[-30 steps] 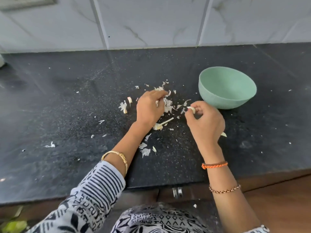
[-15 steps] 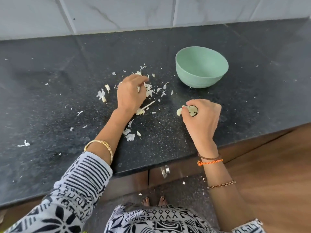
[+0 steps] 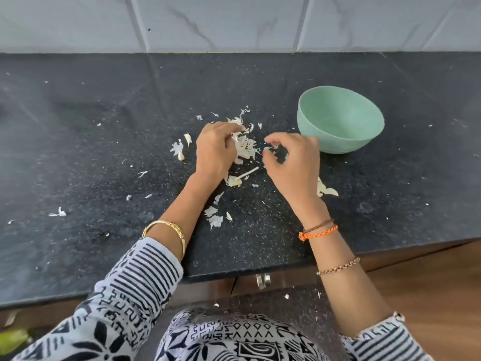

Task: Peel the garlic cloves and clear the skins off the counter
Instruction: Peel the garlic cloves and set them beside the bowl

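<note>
A heap of white garlic skins (image 3: 246,148) lies on the black counter (image 3: 104,152). My left hand (image 3: 216,152) is on the heap's left side, its fingers curled into the skins. To the right of the heap, my right hand (image 3: 294,165) hovers with curled fingers, thumb and forefinger pinching a small skin flake (image 3: 268,148). A dry garlic stem (image 3: 247,173) lies between my wrists. More skins lie by my right wrist (image 3: 325,190) and by my left forearm (image 3: 215,220). I see no whole clove.
A mint-green bowl (image 3: 338,143) stands on the counter right of my right hand, its inside hidden by its tilt. Loose skin bits lie at the left (image 3: 179,149) and far left (image 3: 57,212). A tiled wall (image 3: 234,22) backs the counter; a few flakes lie on the floor (image 3: 286,296).
My right hand held pale pieces near the counter's front edge half a second ago; it has moved back up beside the heap. My left hand stayed on the heap.
</note>
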The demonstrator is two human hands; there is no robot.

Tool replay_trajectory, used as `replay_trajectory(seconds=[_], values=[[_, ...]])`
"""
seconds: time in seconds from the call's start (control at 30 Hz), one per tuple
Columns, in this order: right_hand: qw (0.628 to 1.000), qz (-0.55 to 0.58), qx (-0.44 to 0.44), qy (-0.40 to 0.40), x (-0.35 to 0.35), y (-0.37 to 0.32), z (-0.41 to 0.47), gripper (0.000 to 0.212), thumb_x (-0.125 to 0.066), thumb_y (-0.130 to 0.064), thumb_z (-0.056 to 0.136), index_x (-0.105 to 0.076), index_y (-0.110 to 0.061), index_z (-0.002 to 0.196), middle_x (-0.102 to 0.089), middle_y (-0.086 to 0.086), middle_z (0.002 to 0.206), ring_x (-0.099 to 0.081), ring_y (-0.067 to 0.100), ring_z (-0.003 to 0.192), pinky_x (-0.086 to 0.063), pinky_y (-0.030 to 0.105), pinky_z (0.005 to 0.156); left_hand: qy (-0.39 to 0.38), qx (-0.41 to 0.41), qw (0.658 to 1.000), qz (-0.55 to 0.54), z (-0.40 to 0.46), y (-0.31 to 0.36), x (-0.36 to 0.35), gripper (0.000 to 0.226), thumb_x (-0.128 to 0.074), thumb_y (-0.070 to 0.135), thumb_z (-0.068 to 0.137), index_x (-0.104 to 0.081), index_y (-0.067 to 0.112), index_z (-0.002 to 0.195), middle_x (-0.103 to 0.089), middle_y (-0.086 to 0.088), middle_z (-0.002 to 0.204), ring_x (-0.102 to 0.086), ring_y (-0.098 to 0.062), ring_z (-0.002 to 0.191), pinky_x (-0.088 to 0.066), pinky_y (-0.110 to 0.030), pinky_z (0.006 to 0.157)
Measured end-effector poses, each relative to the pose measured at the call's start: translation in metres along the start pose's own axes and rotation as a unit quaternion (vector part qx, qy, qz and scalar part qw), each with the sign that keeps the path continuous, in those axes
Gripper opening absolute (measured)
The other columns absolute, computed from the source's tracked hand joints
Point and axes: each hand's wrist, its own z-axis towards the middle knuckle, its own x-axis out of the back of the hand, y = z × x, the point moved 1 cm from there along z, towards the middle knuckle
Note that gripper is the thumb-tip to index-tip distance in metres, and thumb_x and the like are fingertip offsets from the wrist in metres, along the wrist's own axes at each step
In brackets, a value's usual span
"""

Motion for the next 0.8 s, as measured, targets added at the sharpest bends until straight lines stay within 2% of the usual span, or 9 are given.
replay_trajectory(seconds=[0.13,0.2,0.27,0.33,0.43,0.57,0.7,0.8], values=[[0.996,0.038,-0.034,-0.078,-0.014,-0.001,0.028,0.021,-0.065,-0.012,0.079,-0.071,-0.017,0.098,-0.071,0.000,0.092,-0.062,0.025,0.091,-0.047,0.038,0.088,0.001,0.013,1.000,0.003,0.004,-0.004,0.003,0.044,-0.041,-0.017,0.067,-0.072,0.000,0.093,-0.070,-0.016,0.096,-0.059,-0.033,0.095,-0.028,-0.011,0.078],[0.984,0.019,-0.045,-0.174,-0.020,0.000,0.039,0.029,-0.068,-0.015,0.080,-0.067,-0.020,0.109,-0.068,-0.002,0.103,-0.059,0.022,0.102,-0.044,0.031,0.092,0.003,0.014,1.000,0.004,0.007,-0.006,0.005,0.045,-0.040,-0.017,0.066,-0.071,-0.001,0.094,-0.070,-0.017,0.097,-0.059,-0.033,0.095,-0.027,-0.010,0.079],[0.964,-0.001,-0.053,-0.260,-0.027,-0.001,0.045,0.040,-0.073,-0.020,0.079,-0.062,-0.019,0.118,-0.064,-0.002,0.113,-0.056,0.018,0.108,-0.038,0.021,0.087,0.002,0.031,0.999,0.010,0.009,-0.009,0.007,0.045,-0.040,-0.016,0.068,-0.072,0.001,0.096,-0.070,-0.014,0.100,-0.058,-0.030,0.098,-0.028,-0.012,0.082],[0.951,-0.018,-0.049,-0.304,-0.036,-0.002,0.046,0.044,-0.076,-0.021,0.076,-0.062,-0.018,0.117,-0.062,0.001,0.118,-0.056,0.017,0.106,-0.038,0.022,0.085,0.007,0.043,0.999,0.015,0.009,-0.012,0.010,0.044,-0.040,-0.013,0.070,-0.072,0.002,0.096,-0.070,-0.012,0.101,-0.058,-0.029,0.099,-0.032,-0.018,0.086],[0.955,-0.042,-0.033,-0.291,-0.048,-0.004,0.049,0.031,-0.074,-0.018,0.078,-0.067,-0.017,0.109,-0.064,0.005,0.113,-0.060,0.019,0.097,-0.043,0.025,0.084,0.006,0.057,0.998,0.001,0.010,-0.014,0.011,0.042,-0.041,-0.011,0.070,-0.072,0.003,0.094,-0.070,-0.011,0.099,-0.060,-0.029,0.096,-0.041,-0.028,0.087],[0.964,-0.030,-0.014,-0.265,-0.051,-0.004,0.058,0.028,-0.073,-0.010,0.078,-0.069,-0.014,0.105,-0.067,0.002,0.100,-0.057,0.010,0.083,-0.036,0.013,0.074,-0.012,0.067,0.998,-0.011,0.013,-0.015,0.010,0.041,-0.040,-0.003,0.070,-0.072,0.005,0.095,-0.070,-0.010,0.098,-0.062,-0.027,0.095,-0.047,-0.041,0.088],[0.968,-0.039,-0.015,-0.249,-0.051,0.002,0.062,0.031,-0.077,-0.017,0.074,-0.068,-0.015,0.103,-0.064,0.003,0.102,-0.059,0.016,0.092,-0.040,0.019,0.076,-0.018,0.097,0.995,-0.013,0.015,-0.016,0.006,0.036,-0.047,-0.008,0.077,-0.071,0.006,0.098,-0.069,-0.009,0.102,-0.058,-0.026,0.099,-0.045,-0.039,0.091],[0.971,-0.104,0.002,-0.215,-0.045,0.003,0.051,0.031,-0.078,-0.033,0.072,-0.064,-0.018,0.096,-0.062,0.001,0.098,-0.056,0.018,0.092,-0.041,0.026,0.070,-0.013,0.112,0.994,-0.011,0.011,-0.012,0.004,0.035,-0.047,-0.009,0.079,-0.071,0.006,0.099,-0.069,-0.008,0.101,-0.057,-0.025,0.099,-0.044,-0.033,0.090]])
